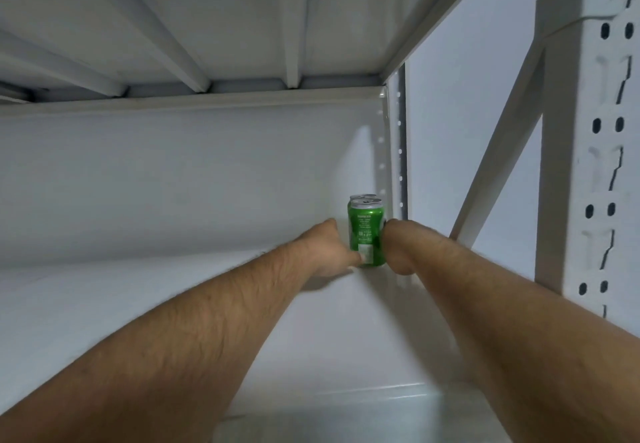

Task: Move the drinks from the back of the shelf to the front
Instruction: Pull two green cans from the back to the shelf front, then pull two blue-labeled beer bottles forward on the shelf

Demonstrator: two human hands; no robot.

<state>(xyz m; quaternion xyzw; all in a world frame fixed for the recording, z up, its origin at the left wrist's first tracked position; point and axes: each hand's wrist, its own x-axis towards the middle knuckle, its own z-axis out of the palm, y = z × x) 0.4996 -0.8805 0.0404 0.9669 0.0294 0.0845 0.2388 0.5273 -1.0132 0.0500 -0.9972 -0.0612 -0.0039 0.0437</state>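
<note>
At shelf (pixel 138 304) back, by rear post: L hand (pixel 332 248) & R hand (pixel 398 248) flank front green can (pixel 366 235); fingers hidden, grip can't tell; 2nd can (pixel 362 197) behind.

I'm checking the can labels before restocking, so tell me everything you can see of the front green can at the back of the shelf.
The front green drink can is a short metal cylinder with a silver top rim and pale, unreadable print, including a light patch low on its side. It stands upright on the white shelf board, deep in the right rear corner. A second green can stands directly behind it, only its top showing. The left hand touches its left side, thumb across the lower front; the right hand meets its right side.
</note>
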